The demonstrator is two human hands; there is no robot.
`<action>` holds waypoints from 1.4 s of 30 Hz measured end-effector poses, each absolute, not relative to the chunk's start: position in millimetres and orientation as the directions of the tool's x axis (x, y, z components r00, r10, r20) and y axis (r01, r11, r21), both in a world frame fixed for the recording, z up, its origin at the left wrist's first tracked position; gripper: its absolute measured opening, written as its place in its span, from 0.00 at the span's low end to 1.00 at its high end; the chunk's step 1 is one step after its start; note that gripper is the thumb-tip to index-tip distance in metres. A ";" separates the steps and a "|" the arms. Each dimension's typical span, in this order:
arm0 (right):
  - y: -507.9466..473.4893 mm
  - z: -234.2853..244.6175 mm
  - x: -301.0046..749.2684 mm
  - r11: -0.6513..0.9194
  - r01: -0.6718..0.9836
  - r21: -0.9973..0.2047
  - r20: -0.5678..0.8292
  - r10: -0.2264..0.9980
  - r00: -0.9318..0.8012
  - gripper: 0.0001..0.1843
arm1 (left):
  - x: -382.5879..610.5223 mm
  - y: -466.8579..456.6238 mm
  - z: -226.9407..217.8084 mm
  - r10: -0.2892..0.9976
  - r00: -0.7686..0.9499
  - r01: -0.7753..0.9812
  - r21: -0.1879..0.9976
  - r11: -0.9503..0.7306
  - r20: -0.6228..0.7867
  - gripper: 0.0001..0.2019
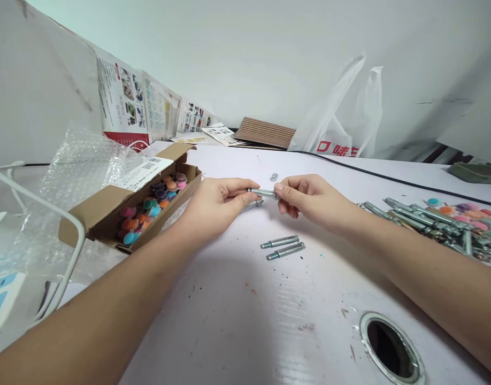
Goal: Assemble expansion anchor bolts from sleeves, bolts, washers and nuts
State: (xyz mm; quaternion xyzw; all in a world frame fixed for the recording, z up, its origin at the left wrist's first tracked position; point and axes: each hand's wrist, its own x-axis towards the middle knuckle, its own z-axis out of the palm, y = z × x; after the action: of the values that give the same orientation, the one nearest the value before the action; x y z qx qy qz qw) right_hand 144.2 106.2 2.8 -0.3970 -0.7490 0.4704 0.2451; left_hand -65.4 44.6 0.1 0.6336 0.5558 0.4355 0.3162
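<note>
A silvery expansion bolt (262, 193) is held level above the white table between both hands. My left hand (218, 202) pinches its left end with thumb and fingers. At the bolt's right end, the thumb and fingertips of my right hand (305, 197) close on it. Just below lies another expansion bolt (252, 205), partly hidden by my left hand. Closer to me, two expansion bolts (283, 246) rest side by side on the tabletop. Small metal nuts or washers (274, 176) sit beyond my hands.
An open cardboard box (149, 238) of colourful caps stands at left beside bubble wrap (64, 187). To the right are a pile of bolts (426, 222) and more coloured caps (470, 214). A black cable (382, 177) crosses the back. A round hole (392, 347) opens near the front right.
</note>
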 end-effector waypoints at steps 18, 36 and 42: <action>175.7 -25.4 139.2 0.388 0.751 -0.534 0.147 0.918 -0.369 0.24 | -78.2 66.1 -19.2 0.974 -0.219 0.615 0.784 0.088 0.062 0.16; 164.4 -28.8 141.0 0.399 0.804 -0.441 0.234 0.916 -0.327 0.12 | -32.9 16.0 -10.4 0.942 0.333 0.845 0.433 -0.313 0.032 0.17; 160.6 -31.6 139.6 0.385 0.826 -0.412 0.232 0.921 -0.313 0.14 | -37.2 19.2 -8.9 0.945 0.325 0.862 0.418 -0.287 -0.021 0.12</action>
State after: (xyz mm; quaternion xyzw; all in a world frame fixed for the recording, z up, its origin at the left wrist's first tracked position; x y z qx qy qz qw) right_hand 139.6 160.6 -31.6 -0.5439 -0.8030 0.1086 0.2182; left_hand -37.2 19.2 -8.9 0.7938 0.5693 0.1159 0.1801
